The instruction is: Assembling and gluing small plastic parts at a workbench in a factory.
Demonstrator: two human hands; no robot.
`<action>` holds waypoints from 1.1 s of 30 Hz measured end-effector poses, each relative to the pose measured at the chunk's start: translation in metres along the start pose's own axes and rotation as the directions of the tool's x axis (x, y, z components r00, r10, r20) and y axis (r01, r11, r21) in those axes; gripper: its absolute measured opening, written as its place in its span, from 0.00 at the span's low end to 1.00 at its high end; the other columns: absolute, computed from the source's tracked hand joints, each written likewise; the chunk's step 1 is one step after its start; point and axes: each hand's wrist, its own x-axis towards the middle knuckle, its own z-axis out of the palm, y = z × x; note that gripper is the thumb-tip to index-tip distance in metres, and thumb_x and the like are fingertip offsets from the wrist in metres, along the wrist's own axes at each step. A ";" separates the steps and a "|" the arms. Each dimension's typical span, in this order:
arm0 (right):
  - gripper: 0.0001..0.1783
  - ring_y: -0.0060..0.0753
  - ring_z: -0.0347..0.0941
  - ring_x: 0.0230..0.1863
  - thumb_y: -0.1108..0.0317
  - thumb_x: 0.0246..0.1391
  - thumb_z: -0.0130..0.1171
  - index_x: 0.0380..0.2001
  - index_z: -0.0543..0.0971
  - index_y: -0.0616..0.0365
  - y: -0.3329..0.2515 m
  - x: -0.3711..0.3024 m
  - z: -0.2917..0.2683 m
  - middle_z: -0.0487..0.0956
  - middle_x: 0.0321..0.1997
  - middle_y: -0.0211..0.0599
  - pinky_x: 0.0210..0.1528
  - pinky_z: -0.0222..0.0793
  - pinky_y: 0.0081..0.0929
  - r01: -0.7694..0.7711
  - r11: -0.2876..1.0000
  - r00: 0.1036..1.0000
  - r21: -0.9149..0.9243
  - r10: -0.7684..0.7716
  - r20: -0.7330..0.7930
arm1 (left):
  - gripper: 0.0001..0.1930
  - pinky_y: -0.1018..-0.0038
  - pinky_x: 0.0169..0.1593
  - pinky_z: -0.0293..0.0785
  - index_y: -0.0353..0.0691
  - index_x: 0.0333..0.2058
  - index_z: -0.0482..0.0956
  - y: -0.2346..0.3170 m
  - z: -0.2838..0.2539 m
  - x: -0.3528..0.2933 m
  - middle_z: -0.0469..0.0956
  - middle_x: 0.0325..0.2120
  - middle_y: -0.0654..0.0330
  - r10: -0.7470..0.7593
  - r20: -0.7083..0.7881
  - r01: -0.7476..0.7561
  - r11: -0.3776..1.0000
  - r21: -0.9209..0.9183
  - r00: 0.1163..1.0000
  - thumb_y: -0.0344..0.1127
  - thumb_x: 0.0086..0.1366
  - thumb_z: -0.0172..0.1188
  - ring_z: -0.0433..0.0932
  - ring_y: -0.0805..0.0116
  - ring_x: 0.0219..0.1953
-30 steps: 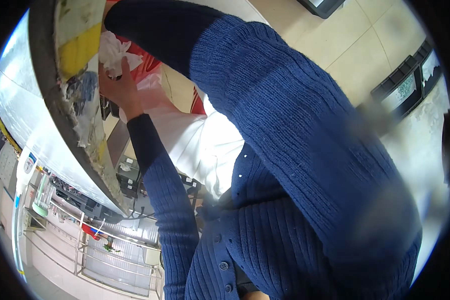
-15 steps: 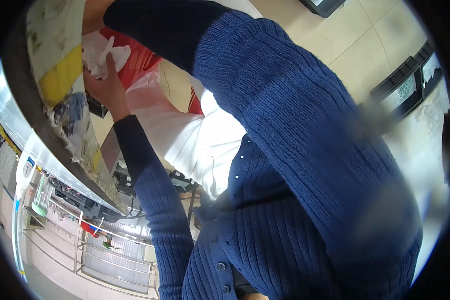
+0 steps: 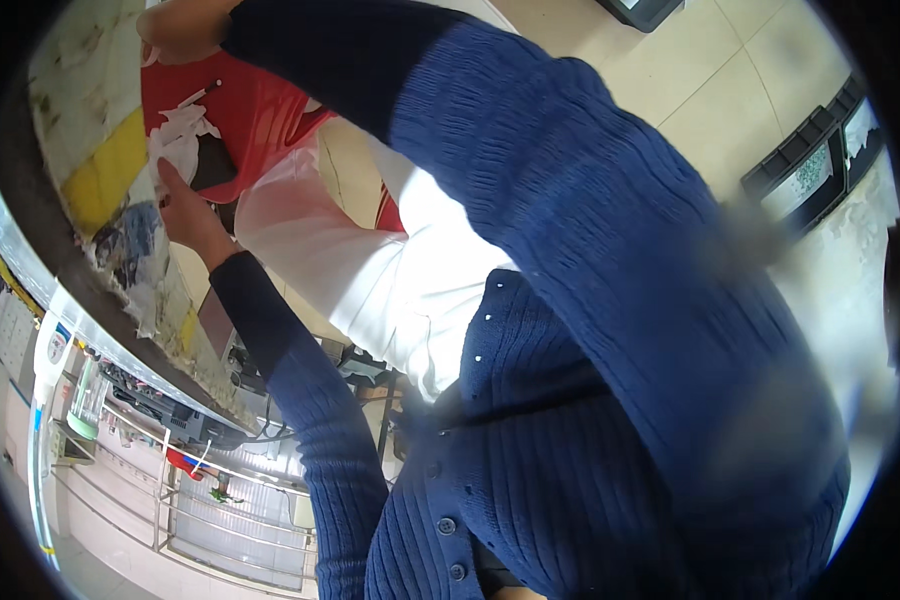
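My left hand [image 3: 196, 218] is beside the worn table edge, its thumb pressed against a crumpled white tissue [image 3: 182, 138]. The table edge hides its other fingers, but the hand looks closed on the tissue. At the top left, my right hand [image 3: 185, 28] is bent over the table's rim with its fingertips out of sight. I cannot make out what it holds, if anything. Beyond the tissue is a red plastic stool [image 3: 255, 105], with a dark flat patch [image 3: 217, 165] and a thin white stick with a dark tip [image 3: 198, 95] against it.
The table edge [image 3: 110, 165], with peeling yellow and white tape, curves down the left side. A white-handled device [image 3: 53, 345] and a green-and-clear bottle [image 3: 85, 405] show at the lower left. Metal railings [image 3: 240, 535] stand below them. A black crate [image 3: 820, 165] is at the right.
My left hand has moved left and down toward the table edge with the tissue. My right hand shows more at the top. More of the red stool and the white stick are visible.
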 end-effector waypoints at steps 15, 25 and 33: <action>0.17 0.45 0.77 0.45 0.64 0.56 0.50 0.49 0.73 0.49 0.005 -0.015 0.015 0.78 0.46 0.38 0.42 0.75 0.41 0.009 0.997 1.000 -0.081 -0.011 -0.014 | 0.32 0.65 0.53 0.69 0.25 0.49 0.68 -0.072 0.052 0.091 0.74 0.47 0.42 0.144 0.176 -0.194 0.928 0.318 0.974 0.51 0.60 0.60 0.74 0.49 0.50; 0.18 0.45 0.77 0.45 0.64 0.55 0.52 0.50 0.71 0.50 0.001 -0.020 0.010 0.78 0.45 0.39 0.41 0.75 0.42 -0.036 0.999 0.999 -0.027 0.036 0.010 | 0.28 0.67 0.54 0.66 0.23 0.53 0.62 -0.048 0.034 0.065 0.72 0.48 0.44 0.142 0.174 -0.143 0.990 -0.003 0.975 0.43 0.66 0.53 0.73 0.57 0.50; 0.26 0.51 0.72 0.48 0.59 0.51 0.57 0.54 0.69 0.51 0.016 -0.048 -0.013 0.74 0.50 0.42 0.46 0.70 0.43 -0.114 0.985 0.987 0.126 0.127 -0.099 | 0.28 0.67 0.58 0.63 0.26 0.57 0.57 -0.045 0.008 0.018 0.66 0.54 0.44 0.142 0.143 -0.138 0.990 -0.037 0.979 0.43 0.68 0.50 0.68 0.55 0.55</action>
